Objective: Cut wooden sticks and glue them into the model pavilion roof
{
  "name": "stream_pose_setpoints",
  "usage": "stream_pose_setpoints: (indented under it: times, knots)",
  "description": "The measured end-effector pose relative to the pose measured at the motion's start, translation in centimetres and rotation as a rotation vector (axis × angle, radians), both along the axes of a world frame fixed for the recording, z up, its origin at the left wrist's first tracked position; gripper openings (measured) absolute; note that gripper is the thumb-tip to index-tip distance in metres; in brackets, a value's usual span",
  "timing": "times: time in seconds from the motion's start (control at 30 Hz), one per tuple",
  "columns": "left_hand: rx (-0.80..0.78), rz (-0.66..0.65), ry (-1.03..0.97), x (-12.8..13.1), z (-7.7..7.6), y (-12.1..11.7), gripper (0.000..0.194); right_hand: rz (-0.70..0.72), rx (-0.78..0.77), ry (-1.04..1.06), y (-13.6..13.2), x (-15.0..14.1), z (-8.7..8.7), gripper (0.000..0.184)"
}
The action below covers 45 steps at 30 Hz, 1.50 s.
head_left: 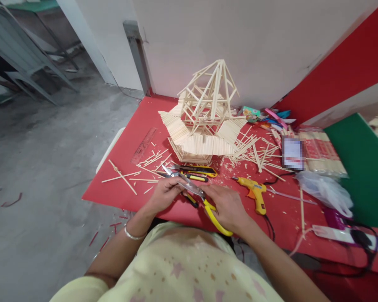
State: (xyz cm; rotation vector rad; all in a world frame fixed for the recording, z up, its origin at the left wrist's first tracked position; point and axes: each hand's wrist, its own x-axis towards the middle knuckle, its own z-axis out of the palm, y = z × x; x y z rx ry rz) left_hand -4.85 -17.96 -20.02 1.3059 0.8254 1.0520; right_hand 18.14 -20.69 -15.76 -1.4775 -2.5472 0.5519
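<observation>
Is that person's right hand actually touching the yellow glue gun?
Apart. The head view shows red tabletop between the right hand and the glue gun.

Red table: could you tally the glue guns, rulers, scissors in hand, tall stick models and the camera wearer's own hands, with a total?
Yellow glue gun: 1
See-through ruler: 1
Yellow-handled scissors: 1
Tall stick model: 1
Hands (left hand, right hand): 2
Total: 6
</observation>
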Motion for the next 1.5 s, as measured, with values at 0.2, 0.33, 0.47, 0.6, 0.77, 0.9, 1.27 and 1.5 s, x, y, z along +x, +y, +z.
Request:
stream_pose_setpoints:
  times: [0.2,0.33,0.47,0.6,0.77,0.9,1.27,1.5]
  knots:
    - [0.008,0.03,-0.014,0.1,-0.1,-0.3,0.025,-0.031,0.023,-0.025,-0.4,-0.2,-0.1,0.033]
    - [-0.008,0.016,0.021,0.3,0.0,-0.6,0.028,-0.045,0.055,-0.07,-0.7,0.0,-0.7,0.026]
    - [-0.098,-0.023,-0.083,0.5,-0.1,-0.5,0.026,-0.044,0.071,-0.053,-0.3,0.3,-0.7,0.038]
    - [-0.131,-0.069,-0.121,0.4,0.1,-0.1,0.026,0.008,0.071,-0.073,0.4,0.5,-0.3,0.048]
    - [-0.099,-0.157,-0.014,-0.4,0.2,0.4,0.035,0.037,0.038,-0.069,0.6,0.7,0.1,0.044]
    - [-0.081,-0.186,-0.002,-0.5,-0.1,0.4,0.037,0.037,0.043,-0.067,0.4,0.7,-0.1,0.033]
    - [-0.116,0.002,-0.099,0.0,-0.8,0.6,0.021,-0.026,0.104,-0.062,0.3,0.2,-0.7,0.046]
    - [0.026,0.083,-0.034,0.3,-0.2,0.7,0.011,-0.043,0.038,-0.044,0.2,-0.3,-0.5,0.045]
